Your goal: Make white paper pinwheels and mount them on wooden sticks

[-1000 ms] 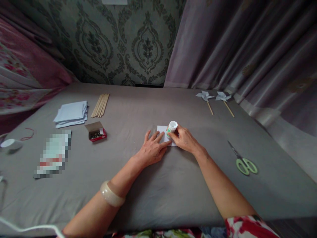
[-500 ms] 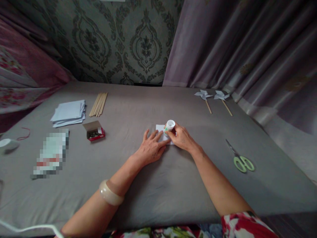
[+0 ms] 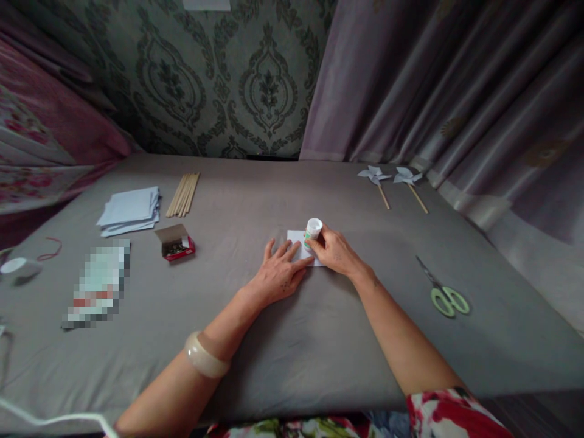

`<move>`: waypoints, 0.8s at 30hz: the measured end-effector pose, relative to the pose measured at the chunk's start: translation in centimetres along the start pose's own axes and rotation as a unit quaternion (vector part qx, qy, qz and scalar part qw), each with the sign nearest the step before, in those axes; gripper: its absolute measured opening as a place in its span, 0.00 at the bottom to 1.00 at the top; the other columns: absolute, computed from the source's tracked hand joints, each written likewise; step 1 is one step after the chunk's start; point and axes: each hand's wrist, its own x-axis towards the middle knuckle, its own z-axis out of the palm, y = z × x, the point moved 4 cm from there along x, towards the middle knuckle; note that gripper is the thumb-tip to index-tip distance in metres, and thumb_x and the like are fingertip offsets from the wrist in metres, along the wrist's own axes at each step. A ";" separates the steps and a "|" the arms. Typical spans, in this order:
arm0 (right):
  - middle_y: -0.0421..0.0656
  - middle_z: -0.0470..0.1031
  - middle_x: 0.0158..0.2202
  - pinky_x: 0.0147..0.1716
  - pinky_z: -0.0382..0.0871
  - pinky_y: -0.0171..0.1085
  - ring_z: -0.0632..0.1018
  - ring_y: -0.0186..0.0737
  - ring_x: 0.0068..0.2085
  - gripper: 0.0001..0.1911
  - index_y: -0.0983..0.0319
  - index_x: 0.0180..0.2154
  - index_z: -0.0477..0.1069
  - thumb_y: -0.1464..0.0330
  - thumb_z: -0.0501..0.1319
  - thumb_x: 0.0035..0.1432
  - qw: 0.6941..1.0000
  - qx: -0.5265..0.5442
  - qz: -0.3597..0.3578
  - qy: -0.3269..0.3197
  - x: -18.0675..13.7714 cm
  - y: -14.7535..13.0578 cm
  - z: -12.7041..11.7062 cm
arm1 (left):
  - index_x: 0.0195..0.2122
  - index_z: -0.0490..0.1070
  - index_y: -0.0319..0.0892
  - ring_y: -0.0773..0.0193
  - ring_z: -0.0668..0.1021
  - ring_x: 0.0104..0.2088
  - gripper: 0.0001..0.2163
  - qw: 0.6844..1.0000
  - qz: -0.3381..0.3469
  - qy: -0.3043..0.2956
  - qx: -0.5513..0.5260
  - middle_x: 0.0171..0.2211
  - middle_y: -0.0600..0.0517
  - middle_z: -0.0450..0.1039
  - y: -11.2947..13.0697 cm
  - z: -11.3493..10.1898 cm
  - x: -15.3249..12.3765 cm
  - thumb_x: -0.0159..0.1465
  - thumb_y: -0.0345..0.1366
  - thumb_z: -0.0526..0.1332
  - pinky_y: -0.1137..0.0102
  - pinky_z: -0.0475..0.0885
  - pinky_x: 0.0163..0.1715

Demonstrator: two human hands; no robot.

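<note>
A small white paper square (image 3: pixel 295 238) lies in the middle of the grey surface (image 3: pixel 292 340). My left hand (image 3: pixel 277 274) rests flat on it, fingers spread, pressing its near edge down. My right hand (image 3: pixel 334 251) is closed round a white glue stick (image 3: pixel 312 231) with a green label, held upright with its lower end on the paper. A pale bangle sits on my left wrist.
At the back left lie a stack of white paper sheets (image 3: pixel 130 209) and several wooden sticks (image 3: pixel 183 194). A small open red box (image 3: pixel 176 243) sits left of centre. Two paper pinwheels (image 3: pixel 375 177) lie at the back right, green-handled scissors (image 3: pixel 443 295) at the right.
The glue stick has shifted slightly over the paper in my right hand. My left hand stays flat on the sheet.
</note>
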 end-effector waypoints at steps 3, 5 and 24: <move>0.48 0.77 0.37 0.37 0.68 0.37 0.77 0.43 0.37 0.11 0.62 0.42 0.67 0.64 0.57 0.60 1.000 0.009 -0.002 0.005 0.0 -0.1 0.0 | 0.57 0.65 0.56 0.47 0.62 0.61 0.18 1.000 -0.003 0.000 0.005 0.62 0.46 0.59 0.0 0.1 0.0 0.67 0.39 0.50 0.39 0.46 0.58; 0.47 0.77 0.35 0.35 0.68 0.37 0.77 0.42 0.34 0.11 0.62 0.42 0.68 0.64 0.57 0.59 1.000 0.001 0.004 -0.004 -0.1 -0.1 -0.1 | 0.58 0.64 0.56 0.47 0.62 0.61 0.18 1.000 -0.002 0.000 0.006 0.62 0.46 0.59 0.0 0.1 0.0 0.67 0.40 0.50 0.39 0.46 0.58; 0.37 0.73 0.28 0.27 0.76 0.30 0.77 0.32 0.28 0.10 0.58 0.35 0.67 0.62 0.64 0.53 0.761 0.601 0.143 0.198 -1.5 -0.5 -6.5 | 0.34 0.75 0.45 0.60 0.76 0.43 0.11 0.951 -0.083 0.286 -0.088 0.38 0.49 0.77 0.1 -4.5 -1.2 0.65 0.41 0.55 0.56 0.59 0.54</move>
